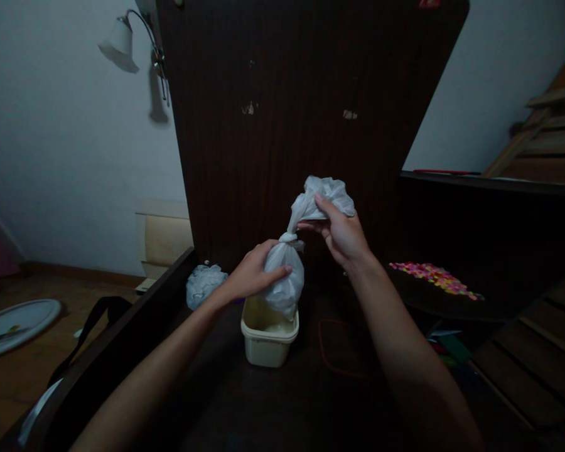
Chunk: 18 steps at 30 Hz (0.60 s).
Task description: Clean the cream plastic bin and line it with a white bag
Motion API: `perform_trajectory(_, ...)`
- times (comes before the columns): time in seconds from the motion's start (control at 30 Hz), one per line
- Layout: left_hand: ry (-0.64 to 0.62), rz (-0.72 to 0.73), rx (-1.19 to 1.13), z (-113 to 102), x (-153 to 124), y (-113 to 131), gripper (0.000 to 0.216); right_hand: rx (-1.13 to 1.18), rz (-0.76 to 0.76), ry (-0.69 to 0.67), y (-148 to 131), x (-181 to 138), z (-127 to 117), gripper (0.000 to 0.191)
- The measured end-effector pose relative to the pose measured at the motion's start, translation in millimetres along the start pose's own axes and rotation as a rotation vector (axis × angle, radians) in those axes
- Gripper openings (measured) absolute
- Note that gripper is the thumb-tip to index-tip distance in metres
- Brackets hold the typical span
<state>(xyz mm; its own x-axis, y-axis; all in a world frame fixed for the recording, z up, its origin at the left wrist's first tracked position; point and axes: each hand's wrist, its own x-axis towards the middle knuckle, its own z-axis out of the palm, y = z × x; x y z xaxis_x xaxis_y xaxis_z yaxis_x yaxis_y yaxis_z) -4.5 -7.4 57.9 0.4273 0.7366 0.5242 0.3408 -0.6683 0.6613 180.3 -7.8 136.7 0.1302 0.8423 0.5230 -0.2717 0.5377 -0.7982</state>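
A knotted white plastic bag hangs over a cream plastic tub, its lower end at the tub's opening. My left hand is wrapped round the filled lower part of the bag, below the knot, with the thumb across its front. Higher up and to the right, my right hand grips the bunched upper end, thumb on top. What the bag contains cannot be made out. Inside the tub the bottom looks whitish, though the bag partly covers it.
Left of the tub lies a crumpled pale plastic bag. A thin orange-brown rectangular outline shows on the dark surface to the right. Colourful small pieces lie on a shelf at right. A tall dark panel rises behind; a raised edge runs along the left.
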Motion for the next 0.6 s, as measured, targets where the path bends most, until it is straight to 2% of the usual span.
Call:
perform_trajectory(0.13,0.105,0.016,-0.03,-4,8,2,0.05,0.05,-0.081,0.02,-13,10,0,0.007)
perform_trajectory(0.27,0.159,-0.01,-0.113,-4,8,-10,0.044,0.027,-0.12,0.022,-15,18,-5,0.01)
perform_trajectory(0.4,0.135,-0.092,-0.109,-3,-2,-28,0.043,0.016,-0.084,0.008,-2,27,-16,0.011)
perform_trajectory(0.6,0.09,-0.192,-0.127,5,-23,-61,0.042,0.014,0.059,0.059,34,33,-34,0.006)
